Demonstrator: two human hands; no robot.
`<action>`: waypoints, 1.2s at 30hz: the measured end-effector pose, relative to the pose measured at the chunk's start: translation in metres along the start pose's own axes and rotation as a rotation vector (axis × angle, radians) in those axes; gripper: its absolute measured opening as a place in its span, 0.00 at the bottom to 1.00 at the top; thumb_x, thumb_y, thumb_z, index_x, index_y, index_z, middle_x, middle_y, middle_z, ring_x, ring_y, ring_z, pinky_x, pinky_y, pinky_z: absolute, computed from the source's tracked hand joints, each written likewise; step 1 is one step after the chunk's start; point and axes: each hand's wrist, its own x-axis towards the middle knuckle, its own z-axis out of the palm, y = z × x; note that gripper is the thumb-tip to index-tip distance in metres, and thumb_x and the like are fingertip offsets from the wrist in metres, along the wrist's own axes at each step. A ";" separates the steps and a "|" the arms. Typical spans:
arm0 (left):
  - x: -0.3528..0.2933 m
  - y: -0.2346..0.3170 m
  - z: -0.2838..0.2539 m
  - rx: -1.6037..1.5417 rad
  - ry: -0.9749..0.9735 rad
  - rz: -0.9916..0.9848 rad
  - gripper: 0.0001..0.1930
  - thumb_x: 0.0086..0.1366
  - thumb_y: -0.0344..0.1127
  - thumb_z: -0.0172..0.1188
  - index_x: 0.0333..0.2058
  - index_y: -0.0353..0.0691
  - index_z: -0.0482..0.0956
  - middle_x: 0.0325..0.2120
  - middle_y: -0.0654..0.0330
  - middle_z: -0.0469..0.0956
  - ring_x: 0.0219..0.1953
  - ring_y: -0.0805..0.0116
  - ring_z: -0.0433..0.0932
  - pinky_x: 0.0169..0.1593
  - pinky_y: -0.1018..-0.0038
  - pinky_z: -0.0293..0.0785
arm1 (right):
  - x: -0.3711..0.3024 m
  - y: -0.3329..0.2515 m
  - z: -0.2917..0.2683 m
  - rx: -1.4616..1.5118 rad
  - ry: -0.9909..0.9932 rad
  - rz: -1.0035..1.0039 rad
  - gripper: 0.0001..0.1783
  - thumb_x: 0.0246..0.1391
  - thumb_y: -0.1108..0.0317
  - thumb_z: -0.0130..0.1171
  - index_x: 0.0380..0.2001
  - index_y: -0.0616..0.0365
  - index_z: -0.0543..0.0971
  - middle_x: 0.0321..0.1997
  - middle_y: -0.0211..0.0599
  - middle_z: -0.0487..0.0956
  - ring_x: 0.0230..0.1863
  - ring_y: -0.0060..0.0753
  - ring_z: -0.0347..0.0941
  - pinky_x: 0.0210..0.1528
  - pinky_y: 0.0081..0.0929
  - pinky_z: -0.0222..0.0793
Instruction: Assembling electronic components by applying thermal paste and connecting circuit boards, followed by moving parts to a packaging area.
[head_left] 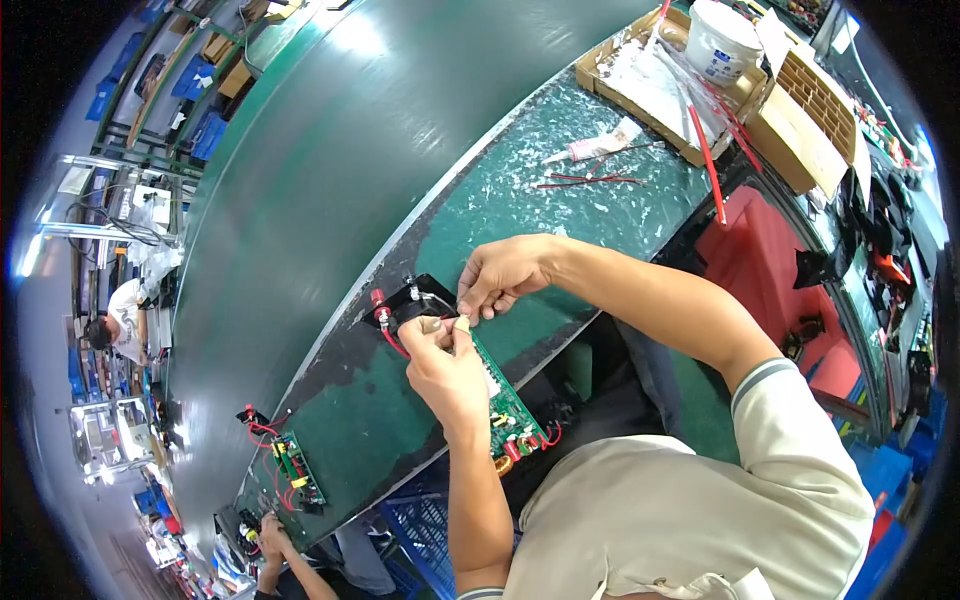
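My left hand (448,378) is closed in a pinch over the upper end of a green circuit board (515,425) crowded with small parts. My right hand (500,280) pinches right beside it, the fingertips of both hands nearly meeting. What they grip is small and mostly hidden by the fingers. Just left of them lies a black panel (408,303) with a red terminal post (379,303) and a black one. From the red post a red wire (395,343) curves under my left hand. More red wires (552,435) stick out at the board's lower end.
A white tube (597,145) and loose red and black wires (590,181) lie on the stained green bench. Beyond are a cardboard tray (690,150) and a white bucket (722,42). Another board (298,470) sits lower left, near a co-worker's hands (272,540). A long green surface (300,200) runs alongside.
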 end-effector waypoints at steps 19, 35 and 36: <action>0.058 0.025 -0.062 0.675 -0.797 0.417 0.41 0.30 0.43 0.77 0.50 0.52 0.73 0.67 0.55 0.43 0.65 0.41 0.47 0.62 0.52 0.57 | -0.009 0.026 0.039 -0.811 0.411 -0.443 0.08 0.45 0.68 0.56 0.27 0.61 0.77 0.26 0.43 0.78 0.30 0.44 0.75 0.35 0.37 0.70; 0.037 0.021 -0.063 0.590 -0.642 0.510 0.30 0.37 0.32 0.75 0.42 0.42 0.73 0.65 0.50 0.46 0.62 0.45 0.55 0.52 0.63 0.71 | -0.002 0.032 0.053 -0.946 0.550 -0.394 0.08 0.47 0.68 0.52 0.29 0.57 0.79 0.32 0.45 0.79 0.37 0.52 0.75 0.38 0.44 0.71; 0.035 0.022 -0.063 0.586 -0.633 0.500 0.31 0.37 0.32 0.75 0.43 0.42 0.73 0.65 0.50 0.46 0.61 0.46 0.56 0.50 0.65 0.73 | -0.001 0.031 0.053 -0.957 0.564 -0.403 0.10 0.46 0.67 0.53 0.30 0.56 0.80 0.32 0.46 0.80 0.37 0.52 0.76 0.39 0.43 0.71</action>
